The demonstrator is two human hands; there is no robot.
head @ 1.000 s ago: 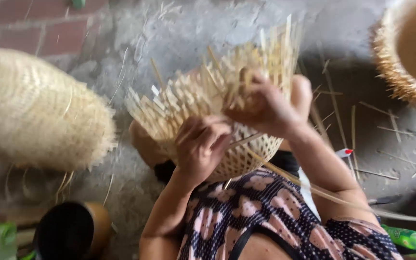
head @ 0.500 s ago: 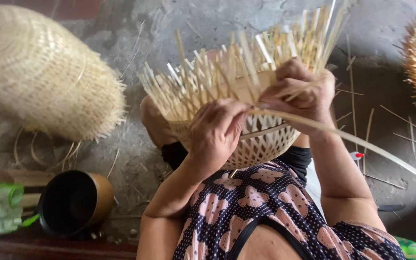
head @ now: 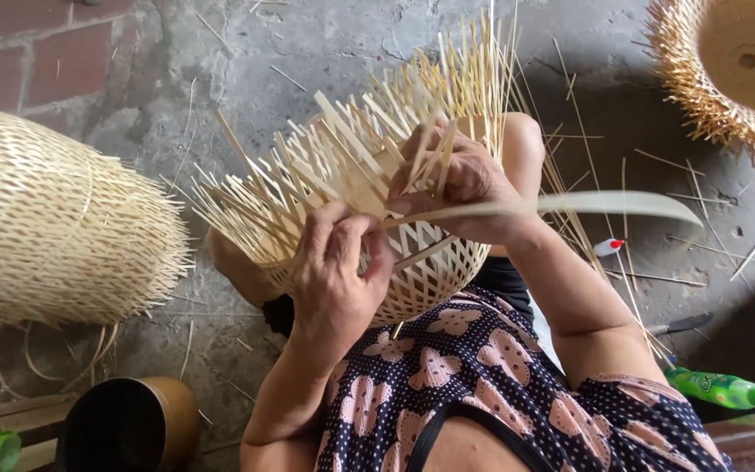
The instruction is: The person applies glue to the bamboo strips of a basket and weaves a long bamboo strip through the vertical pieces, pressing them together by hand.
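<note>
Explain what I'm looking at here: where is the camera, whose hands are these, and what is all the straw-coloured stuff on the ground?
There is no machine here. A person wears the camera on the head, so the one view looks straight down at their own arms and lap. The left hand and right hand both grip a half-woven basket resting on the lap; its loose bamboo strips stick up like a fan. A long flat strip passes under the right hand and runs out to the side. On the concrete floor lie a finished woven basket to the left, another unfinished one at the top right corner, scattered slivers, a dark round pot and a green bottle.
</note>
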